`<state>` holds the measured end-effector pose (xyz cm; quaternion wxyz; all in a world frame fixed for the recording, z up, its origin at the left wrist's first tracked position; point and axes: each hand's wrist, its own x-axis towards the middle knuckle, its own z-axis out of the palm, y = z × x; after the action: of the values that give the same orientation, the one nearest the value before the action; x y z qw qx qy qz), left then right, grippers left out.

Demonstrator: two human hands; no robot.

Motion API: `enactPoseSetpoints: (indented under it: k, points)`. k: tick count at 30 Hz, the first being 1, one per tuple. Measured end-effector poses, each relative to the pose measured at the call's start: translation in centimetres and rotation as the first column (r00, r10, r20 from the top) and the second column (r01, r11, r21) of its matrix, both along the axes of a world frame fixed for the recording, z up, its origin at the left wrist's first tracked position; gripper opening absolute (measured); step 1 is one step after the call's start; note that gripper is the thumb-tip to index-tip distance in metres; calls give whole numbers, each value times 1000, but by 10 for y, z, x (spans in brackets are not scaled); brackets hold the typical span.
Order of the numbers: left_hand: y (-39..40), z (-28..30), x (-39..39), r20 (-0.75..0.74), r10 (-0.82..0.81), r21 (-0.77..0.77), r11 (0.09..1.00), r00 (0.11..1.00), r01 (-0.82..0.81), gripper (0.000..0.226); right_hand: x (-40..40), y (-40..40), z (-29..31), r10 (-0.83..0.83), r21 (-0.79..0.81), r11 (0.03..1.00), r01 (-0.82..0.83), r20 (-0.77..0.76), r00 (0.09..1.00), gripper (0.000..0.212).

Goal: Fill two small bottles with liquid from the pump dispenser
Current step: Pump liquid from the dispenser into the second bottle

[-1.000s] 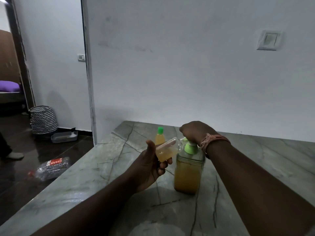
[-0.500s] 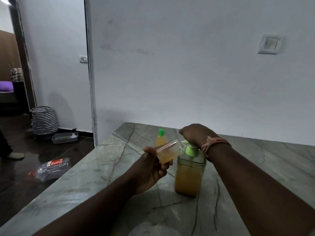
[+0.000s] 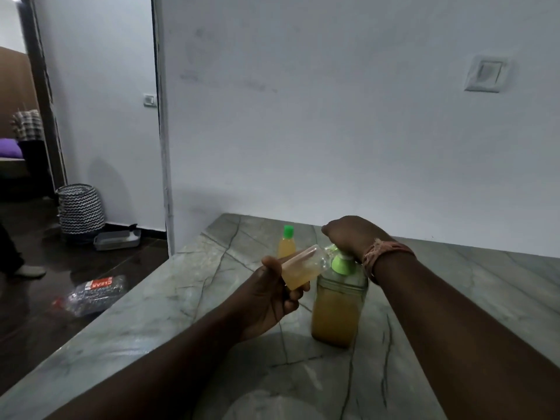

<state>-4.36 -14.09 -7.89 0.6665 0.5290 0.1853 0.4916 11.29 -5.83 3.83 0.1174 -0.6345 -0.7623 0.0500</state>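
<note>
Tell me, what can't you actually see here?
All in the head view:
- Pump spout: hidden behind the right hand and the tilted small bottle held by the left hand.
- Whether liquid is flowing: too small, blurred.
- Capped bottle: lower part hidden by the held one.
- Dispenser label: none readable.
- Wrapper on the floor: print blurred.

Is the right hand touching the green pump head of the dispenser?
Touching. In the head view, the right hand rests directly on top of the green pump head of the dispenser, covering its upper part, and no gap shows between them.
</note>
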Motion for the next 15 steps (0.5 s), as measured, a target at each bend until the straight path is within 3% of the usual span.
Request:
enactPoseSetpoints:
  k: [4, 9, 12, 15]
  points:
    - [8, -7, -4, 33, 61, -59, 997, 998, -59, 87, 1, -2, -1, -1, -24, 1000, 1, 3, 1000, 31]
    - [6, -3, -5, 142, -5, -150, 988, 990, 27, 63, 3, -3, 7, -45, 8, 999, 46, -113, 993, 27]
    - [6, -2, -6, 135, -18, -142, 989, 991, 37, 56, 3, 1, 4, -76, 76, 993, 87, -141, 987, 25]
    - [9, -3, -7, 114, -25, -137, 990, 993, 40, 58, 1, 4, -3, -21, 32, 999, 23, -52, 998, 28]
